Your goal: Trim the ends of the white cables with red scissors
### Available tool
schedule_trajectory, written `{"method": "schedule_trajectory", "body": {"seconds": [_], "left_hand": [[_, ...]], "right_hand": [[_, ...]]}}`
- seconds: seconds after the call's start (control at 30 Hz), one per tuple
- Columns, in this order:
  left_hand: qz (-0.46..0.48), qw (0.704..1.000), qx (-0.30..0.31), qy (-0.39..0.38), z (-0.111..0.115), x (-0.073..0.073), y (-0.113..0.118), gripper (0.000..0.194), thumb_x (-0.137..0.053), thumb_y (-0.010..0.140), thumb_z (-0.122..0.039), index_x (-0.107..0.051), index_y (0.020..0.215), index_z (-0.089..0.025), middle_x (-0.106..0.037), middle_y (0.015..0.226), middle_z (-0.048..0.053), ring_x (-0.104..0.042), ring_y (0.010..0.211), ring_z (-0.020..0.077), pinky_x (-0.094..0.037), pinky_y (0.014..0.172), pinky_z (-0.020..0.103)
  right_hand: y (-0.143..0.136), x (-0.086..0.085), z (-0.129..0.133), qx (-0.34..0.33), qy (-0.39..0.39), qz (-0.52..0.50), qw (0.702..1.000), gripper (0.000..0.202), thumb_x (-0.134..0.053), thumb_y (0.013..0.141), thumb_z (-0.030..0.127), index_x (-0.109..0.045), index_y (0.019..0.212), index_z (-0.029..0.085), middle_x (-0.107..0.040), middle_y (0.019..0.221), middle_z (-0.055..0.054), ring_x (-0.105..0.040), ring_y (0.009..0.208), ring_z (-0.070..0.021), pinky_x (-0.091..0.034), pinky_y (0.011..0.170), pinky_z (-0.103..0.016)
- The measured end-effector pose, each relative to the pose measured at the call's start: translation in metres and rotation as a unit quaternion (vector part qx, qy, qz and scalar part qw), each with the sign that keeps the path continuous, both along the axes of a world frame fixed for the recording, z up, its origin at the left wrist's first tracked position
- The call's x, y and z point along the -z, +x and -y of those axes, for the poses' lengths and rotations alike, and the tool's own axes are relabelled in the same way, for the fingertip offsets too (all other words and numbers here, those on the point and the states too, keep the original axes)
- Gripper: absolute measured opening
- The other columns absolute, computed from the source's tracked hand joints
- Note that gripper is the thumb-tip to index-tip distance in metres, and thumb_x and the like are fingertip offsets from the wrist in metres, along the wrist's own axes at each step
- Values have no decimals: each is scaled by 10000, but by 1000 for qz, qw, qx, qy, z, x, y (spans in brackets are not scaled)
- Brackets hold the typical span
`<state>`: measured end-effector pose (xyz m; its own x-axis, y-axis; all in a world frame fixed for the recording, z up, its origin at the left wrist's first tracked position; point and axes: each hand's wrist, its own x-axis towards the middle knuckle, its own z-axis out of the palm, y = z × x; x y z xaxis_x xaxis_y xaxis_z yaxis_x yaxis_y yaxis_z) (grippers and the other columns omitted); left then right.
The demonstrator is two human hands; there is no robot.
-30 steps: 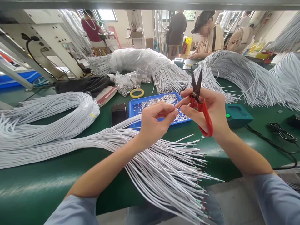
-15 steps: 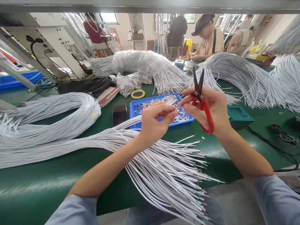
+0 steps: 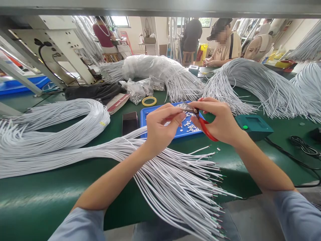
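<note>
My right hand [image 3: 220, 115] is closed round red-handled scissors [image 3: 208, 130], their dark blades turned left toward my left fingertips. Thumb and fingers of my left hand [image 3: 163, 125] are pinched together on a white cable; its end at the blades is hidden by my fingers. Both hands are over a blue tray [image 3: 175, 134] holding many small silvery metal pieces. Under my left forearm spreads a bundle of white cables [image 3: 175, 180], its stripped ends pointing right and showing small coloured wires.
A coiled cable bundle [image 3: 95, 117], a phone [image 3: 129, 123] and yellow tape [image 3: 149, 101] are at left. A green box [image 3: 254, 126] stands right of the tray, with a black cord [image 3: 286, 154] nearby. More cable bundles [image 3: 258, 83] lie behind. A person [image 3: 225, 47] sits across the table.
My right hand has swung the scissors from upright to pointing left, bringing the blades to my left fingertips. The left hand has shifted slightly left.
</note>
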<state>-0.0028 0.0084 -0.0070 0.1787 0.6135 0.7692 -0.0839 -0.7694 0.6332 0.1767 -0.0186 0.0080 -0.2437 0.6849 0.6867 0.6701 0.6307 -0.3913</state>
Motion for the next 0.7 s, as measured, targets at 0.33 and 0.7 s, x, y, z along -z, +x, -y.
{"method": "schedule_trajectory", "body": {"seconds": [0.33, 0.7], "left_hand": [[-26, 999, 0, 22, 3, -1, 0, 84, -684, 813, -168, -759, 826, -205, -634, 677, 2, -536, 580, 68, -450, 505, 185], [-58, 984, -57, 159, -1, 0, -1, 96, -673, 803, -77, -721, 841, -151, -642, 680, 1, -540, 611, 57, -453, 541, 163]], "right_hand": [[-1, 1, 1, -21, 7, 31, 999, 342, -662, 745, 181, -720, 1077, 241, -749, 943, -44, -646, 936, -243, -532, 785, -394], [-5, -2, 9, -18, -47, 5, 999, 330, -667, 779, 224, -728, 1102, 203, -735, 979, -64, -645, 933, -225, -542, 764, -371]]}}
